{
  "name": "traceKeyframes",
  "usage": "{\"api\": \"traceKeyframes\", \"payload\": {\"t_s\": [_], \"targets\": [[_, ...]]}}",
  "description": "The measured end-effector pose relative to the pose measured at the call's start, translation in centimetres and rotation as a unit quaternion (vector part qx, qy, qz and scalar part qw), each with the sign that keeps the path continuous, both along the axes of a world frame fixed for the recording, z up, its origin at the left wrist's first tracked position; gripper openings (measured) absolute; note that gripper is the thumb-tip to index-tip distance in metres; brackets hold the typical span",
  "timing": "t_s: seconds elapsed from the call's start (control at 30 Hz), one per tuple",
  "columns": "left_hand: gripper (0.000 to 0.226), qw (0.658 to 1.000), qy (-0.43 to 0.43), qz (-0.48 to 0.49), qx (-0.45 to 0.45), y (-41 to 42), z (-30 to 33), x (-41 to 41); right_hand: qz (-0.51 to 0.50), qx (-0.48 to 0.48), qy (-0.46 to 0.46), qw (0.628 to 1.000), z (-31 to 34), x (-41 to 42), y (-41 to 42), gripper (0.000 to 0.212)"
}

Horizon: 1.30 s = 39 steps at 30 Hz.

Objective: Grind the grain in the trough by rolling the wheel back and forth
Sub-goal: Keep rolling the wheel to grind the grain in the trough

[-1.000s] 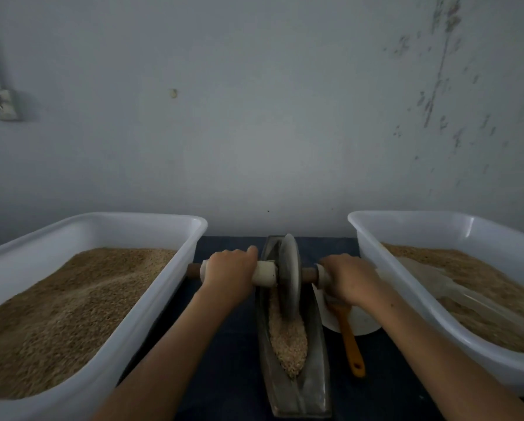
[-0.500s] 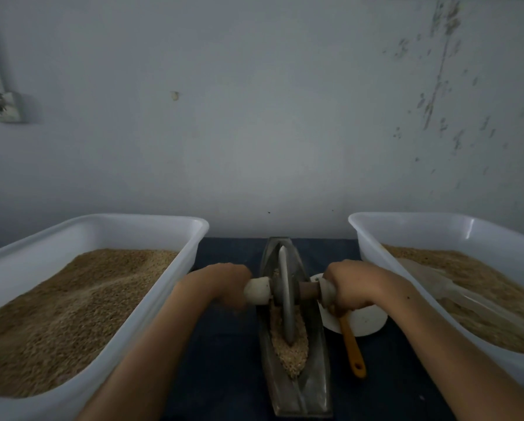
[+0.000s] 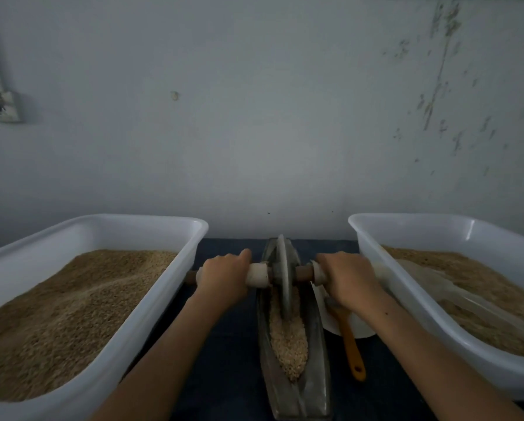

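A narrow, boat-shaped metal trough runs away from me on the dark table, with pale grain heaped along its groove. A grey metal wheel stands on edge in the far part of the trough, on a wooden axle with white sleeves. My left hand grips the axle's left sleeve, fingers curled over it. My right hand grips the right side of the axle the same way.
A big white tub of brown grain flanks the trough on the left, and another white tub with grain and a clear plastic scoop on the right. A white dish with an orange-handled brush lies beside the trough. The wall is close behind.
The wheel rolled toward me along the trough, then back away to the far end; both hands moved with it, keeping their grip on the axle.
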<state>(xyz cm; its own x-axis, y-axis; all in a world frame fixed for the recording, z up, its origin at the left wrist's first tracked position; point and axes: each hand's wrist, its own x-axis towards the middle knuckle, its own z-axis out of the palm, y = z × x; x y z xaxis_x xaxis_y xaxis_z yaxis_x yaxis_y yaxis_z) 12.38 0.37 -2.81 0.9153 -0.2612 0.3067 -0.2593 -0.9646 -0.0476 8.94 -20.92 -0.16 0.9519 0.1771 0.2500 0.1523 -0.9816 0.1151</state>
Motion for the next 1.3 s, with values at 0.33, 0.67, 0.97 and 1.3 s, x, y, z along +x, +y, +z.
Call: {"api": "traceKeyframes", "payload": {"t_s": [0.33, 0.67, 0.97, 1.3], "targets": [[0.039, 0.989, 0.12, -0.059, 0.061, 0.3, 1.5, -0.3, 0.02, -0.026, 0.169, 0.985, 1.6, -0.3, -0.1, 0.017], [0.043, 0.973, 0.216, -0.075, 0.031, 0.2, 1.9, -0.3, 0.029, -0.019, 0.235, 0.971, 1.7, -0.6, 0.0, 0.016], [0.03, 0.999, -0.005, -0.045, 0.004, -0.7, 0.6, -0.4, 0.036, 0.007, 0.017, 0.999, -0.2, -0.2, 0.6, 0.015], [0.041, 0.981, 0.176, -0.033, 0.082, 0.4, 2.7, -0.8, 0.004, 0.008, 0.265, 0.964, 1.3, 0.5, -1.0, 0.017]]}}
